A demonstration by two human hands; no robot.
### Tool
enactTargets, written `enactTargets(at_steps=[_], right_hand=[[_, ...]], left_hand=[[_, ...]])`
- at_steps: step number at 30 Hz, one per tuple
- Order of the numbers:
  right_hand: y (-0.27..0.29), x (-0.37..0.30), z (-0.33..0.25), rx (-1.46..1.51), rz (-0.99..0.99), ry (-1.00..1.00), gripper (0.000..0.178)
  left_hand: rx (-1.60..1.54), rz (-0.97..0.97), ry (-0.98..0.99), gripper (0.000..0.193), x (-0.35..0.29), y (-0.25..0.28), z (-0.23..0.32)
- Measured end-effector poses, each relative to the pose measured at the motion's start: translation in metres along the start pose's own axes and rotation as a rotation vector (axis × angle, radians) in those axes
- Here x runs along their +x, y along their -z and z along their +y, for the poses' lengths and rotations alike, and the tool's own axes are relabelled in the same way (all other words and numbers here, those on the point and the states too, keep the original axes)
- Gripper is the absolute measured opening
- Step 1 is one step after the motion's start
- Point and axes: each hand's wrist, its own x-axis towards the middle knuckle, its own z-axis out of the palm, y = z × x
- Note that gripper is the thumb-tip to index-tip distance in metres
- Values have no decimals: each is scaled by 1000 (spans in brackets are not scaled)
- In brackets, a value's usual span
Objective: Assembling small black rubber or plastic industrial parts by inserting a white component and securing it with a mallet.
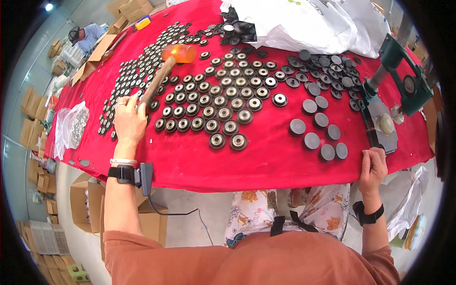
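My left hand (129, 119) is closed at the lower end of the wooden handle of a mallet (160, 78) with a translucent orange head. The mallet lies slanted above rows of black discs with metal ring centres (208, 112). At the table's front right edge, my right hand (374, 167) is curled closed beside the base of a green hand press (384, 124). What its fingers hold, if anything, is hidden. Several plain grey round caps (312, 140) lie left of the press. Behind them is a loose heap of dark discs with small centre stems (327, 71).
A red cloth (199, 166) covers the table. White plastic sacks (308, 28) lie at the back, and a clear bag of small metal parts (76, 126) on the left. Below stand open cardboard boxes (85, 204). Another person (90, 35) is at the far left.
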Motion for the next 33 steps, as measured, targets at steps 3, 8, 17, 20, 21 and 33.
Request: enactTargets(at_steps=[3,8,17,20,21,33], right_hand=[[3,-3,5,-12,-13,-1,3],[2,-4,7,0,-7,9,4],[3,-2,4,-12,-10,18,4],[5,-2,3,-17,-9,12,4],[5,-2,2,-18,-6,13,4],[0,1,-1,29,47,-17,1]], left_hand=[[-414,-102,160,24,0,18,28],[-800,-357,166,34,-11,8,47],[-437,-650,-26,66,1,-14,65],[-376,-645,-45,66,-1,-14,77],[-359,-631,-43,68,-2,-14,82],[-331,-634,55,89,0,-14,126]])
